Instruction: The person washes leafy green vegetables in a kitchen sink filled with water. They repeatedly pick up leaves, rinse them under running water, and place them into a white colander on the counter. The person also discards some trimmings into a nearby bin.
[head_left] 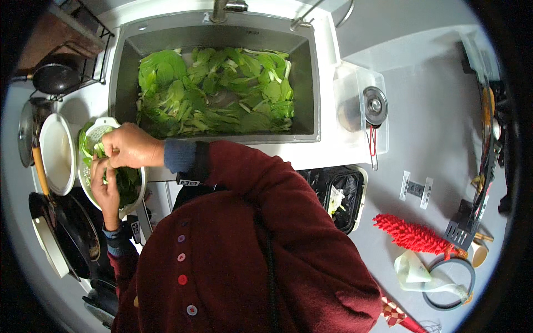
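My two hands meet over a white colander (142, 186) to the left of the sink. Leafy greens (129, 186) lie in it. My right hand (133, 146) reaches across from the right, its fingers closed in a pinch. Just below it, my left hand (105, 186) has its fingers bent up against the right fingertips. A leafy green with a pale stalk (99, 149) shows at the fingertips of both hands; the grip itself is partly hidden. Many more loose green leaves (216, 83) float in the water of the grey sink (304, 89).
A faucet (220, 10) stands behind the sink. Left are a white bowl (58, 152), a black wok (75, 227) and a rack (99, 55) with a small pan. A clear bin (347, 91) and a lined trash bin (361, 200) with scraps sit right. Utensils hang on the right wall.
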